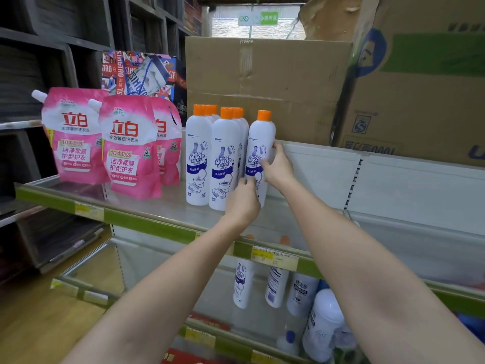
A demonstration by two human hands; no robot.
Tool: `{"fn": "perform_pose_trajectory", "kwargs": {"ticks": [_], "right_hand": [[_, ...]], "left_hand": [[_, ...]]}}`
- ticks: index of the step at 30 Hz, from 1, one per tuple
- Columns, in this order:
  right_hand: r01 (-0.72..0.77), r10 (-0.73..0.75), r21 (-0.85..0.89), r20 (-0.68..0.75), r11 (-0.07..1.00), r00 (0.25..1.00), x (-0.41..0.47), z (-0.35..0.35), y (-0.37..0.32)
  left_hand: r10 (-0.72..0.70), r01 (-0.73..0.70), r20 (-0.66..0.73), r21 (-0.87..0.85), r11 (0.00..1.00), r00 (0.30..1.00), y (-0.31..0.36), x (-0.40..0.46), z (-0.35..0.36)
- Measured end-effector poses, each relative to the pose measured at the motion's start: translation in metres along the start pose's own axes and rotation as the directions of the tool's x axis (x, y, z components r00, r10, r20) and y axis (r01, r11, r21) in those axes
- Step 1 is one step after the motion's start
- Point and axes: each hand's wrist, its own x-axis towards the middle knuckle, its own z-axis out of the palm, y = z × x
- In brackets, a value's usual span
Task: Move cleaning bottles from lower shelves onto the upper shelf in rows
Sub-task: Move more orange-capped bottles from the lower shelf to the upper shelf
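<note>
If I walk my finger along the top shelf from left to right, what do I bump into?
Pink laundry liquid pouches → white orange-capped toilet cleaner bottles standing in rows → one more white orange-capped bottle, gripped by both hands, left hand low and right hand higher → bare white shelf.

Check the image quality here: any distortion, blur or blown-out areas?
Head view: wide-angle bending bows the upper shelf edge and stretches both forearms; the window at top is washed out; the bottles below look soft behind the shelf's clear lip; labels on the held bottle stay readable.

Both arms reach forward, left hand and right hand close together, fingers curled.
</note>
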Motion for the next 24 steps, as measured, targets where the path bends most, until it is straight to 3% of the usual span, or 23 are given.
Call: {"fn": "perform_pose_trajectory", "kwargs": {"ticks": [7, 13, 19, 24], "right_hand": [[-0.078, 0.080, -0.080, 0.027, 0.994, 0.996, -0.032, -0.023, 0.025], [-0.106, 0.104, 0.020, 0.084, 0.994, 0.991, -0.068, -0.053, 0.053], [-0.167, 0.125, 0.169, 0.232, 0.971, 0.965, -0.116, -0.083, 0.068], [-0.034, -0.005, 0.112, 0.330, 0.993, 0.944, -0.165, -0.100, 0.076]], "left_hand": [[-0.057, 0.060, 0.030, -0.109, 0.992, 0.998, 0.004, -0.015, -0.004], [-0.136, 0.132, -0.016, -0.172, 0.976, 0.991, 0.026, -0.046, -0.007], [-0.213, 0.205, -0.055, -0.123, 0.971, 0.975, 0.058, -0.094, -0.018], [-0.274, 0.270, -0.049, -0.069, 0.960, 0.961, 0.073, -0.144, -0.022]]}}
